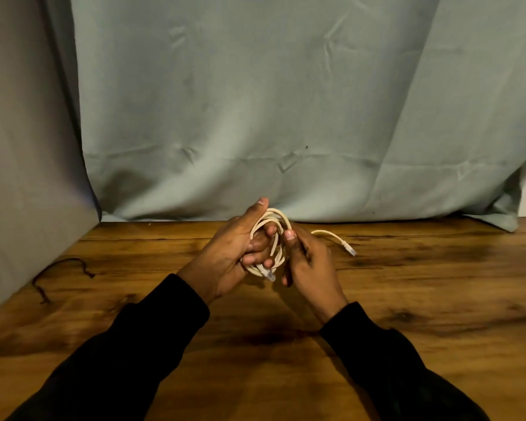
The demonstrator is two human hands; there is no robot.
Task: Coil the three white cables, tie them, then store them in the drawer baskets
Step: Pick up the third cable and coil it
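A white cable (276, 220) is wound into a small coil above the wooden table (438, 299). My left hand (231, 250) grips the coil, fingers curled through its loops and thumb pointing up. One clear plug hangs below those fingers. My right hand (310, 262) pinches the coil's right side between thumb and fingers. The loose tail runs right from that hand and ends in a second plug (350, 250) just over the table. No other white cable and no drawer basket is in view.
A thin dark cord (58, 270) lies curled on the table at the left, near a grey panel (28, 177). A pale green cloth (286, 101) hangs behind the table's far edge.
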